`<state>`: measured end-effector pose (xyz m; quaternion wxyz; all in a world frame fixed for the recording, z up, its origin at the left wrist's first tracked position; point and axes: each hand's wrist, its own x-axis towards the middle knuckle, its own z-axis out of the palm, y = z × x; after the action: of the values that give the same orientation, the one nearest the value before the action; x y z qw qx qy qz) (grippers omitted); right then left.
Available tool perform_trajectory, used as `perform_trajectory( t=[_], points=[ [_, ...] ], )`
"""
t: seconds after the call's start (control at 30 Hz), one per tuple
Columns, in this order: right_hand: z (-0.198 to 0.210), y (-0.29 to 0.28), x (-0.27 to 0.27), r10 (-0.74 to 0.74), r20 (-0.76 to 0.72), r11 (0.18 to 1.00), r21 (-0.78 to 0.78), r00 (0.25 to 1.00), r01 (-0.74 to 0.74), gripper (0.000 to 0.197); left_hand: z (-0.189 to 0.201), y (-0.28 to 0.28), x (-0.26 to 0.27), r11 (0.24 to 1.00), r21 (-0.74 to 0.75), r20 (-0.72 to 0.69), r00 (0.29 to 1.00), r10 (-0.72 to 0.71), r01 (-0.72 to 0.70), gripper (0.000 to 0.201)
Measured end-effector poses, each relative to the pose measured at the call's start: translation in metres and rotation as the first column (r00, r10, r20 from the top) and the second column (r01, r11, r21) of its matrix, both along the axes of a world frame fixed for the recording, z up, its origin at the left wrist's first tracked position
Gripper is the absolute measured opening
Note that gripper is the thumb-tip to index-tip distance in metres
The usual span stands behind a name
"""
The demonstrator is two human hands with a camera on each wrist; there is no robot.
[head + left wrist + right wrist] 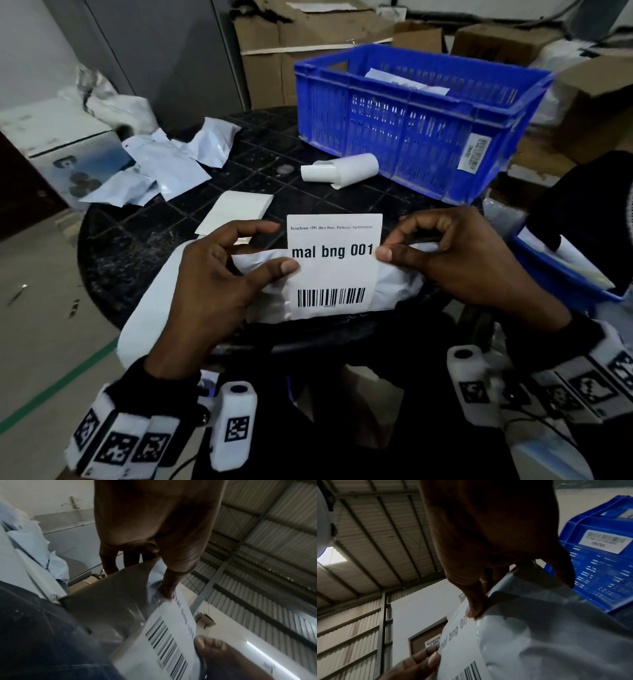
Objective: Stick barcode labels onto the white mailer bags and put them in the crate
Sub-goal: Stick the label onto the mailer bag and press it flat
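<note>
A white barcode label (334, 263) reading "mal bng 001" lies across a crumpled white mailer bag (399, 279), its upper part standing free above the bag. Both are held up over the near edge of the black table (144, 240). My left hand (222, 274) pinches the label's left edge and the bag, thumb on top. My right hand (455, 253) pinches the right edge the same way. The left wrist view shows the label (171, 635) under my left hand (169, 586); the right wrist view shows the label (462, 639), the bag (547, 635) and my right hand (476, 609).
The blue crate (411, 116) stands at the table's far right with a bag inside. A roll of labels (342, 169) lies before it, and a backing sheet (236, 210) sits mid-table. Loose mailer bags (164, 164) pile at the left. A second blue crate (561, 270) is at my right.
</note>
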<state>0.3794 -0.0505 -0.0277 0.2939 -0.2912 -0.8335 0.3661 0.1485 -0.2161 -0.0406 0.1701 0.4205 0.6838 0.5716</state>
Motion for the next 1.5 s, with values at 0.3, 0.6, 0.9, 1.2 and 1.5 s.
perform_trajectory(
  t=[0.3, 0.6, 0.9, 1.2, 1.5],
  points=[
    [0.005, -0.007, -0.011, 0.012, 0.036, 0.998, 0.058, 0.999, -0.014, 0.010, 0.009, -0.003, 0.033, 0.992, 0.100, -0.937, 0.344, 0.066, 0.082, 0.042],
    [0.011, -0.020, -0.014, 0.017, 0.003, 0.988, 0.154, 1.000, -0.017, 0.010, -0.001, 0.012, 0.026, 0.987, -0.153, -0.898, 0.424, -0.119, -0.047, 0.045],
    [0.005, -0.017, -0.012, 0.053, -0.013, 0.974, 0.222, 0.999, -0.049, 0.015, 0.017, 0.010, 0.016, 0.929, -0.329, -0.722, 0.589, -0.364, 0.171, 0.035],
    [0.028, -0.019, -0.013, 0.131, 0.530, 0.898, 0.294, 0.838, -0.327, 0.081, 0.038, 0.017, 0.001, 0.794, -0.512, -0.523, 0.615, -0.591, 0.328, 0.029],
    [0.009, 0.018, -0.032, 0.338, 0.379, 0.927, 0.026, 0.862, -0.375, 0.016, 0.030, 0.030, -0.023, 0.759, -0.481, -0.137, 0.818, -0.559, 0.439, 0.027]
  ],
)
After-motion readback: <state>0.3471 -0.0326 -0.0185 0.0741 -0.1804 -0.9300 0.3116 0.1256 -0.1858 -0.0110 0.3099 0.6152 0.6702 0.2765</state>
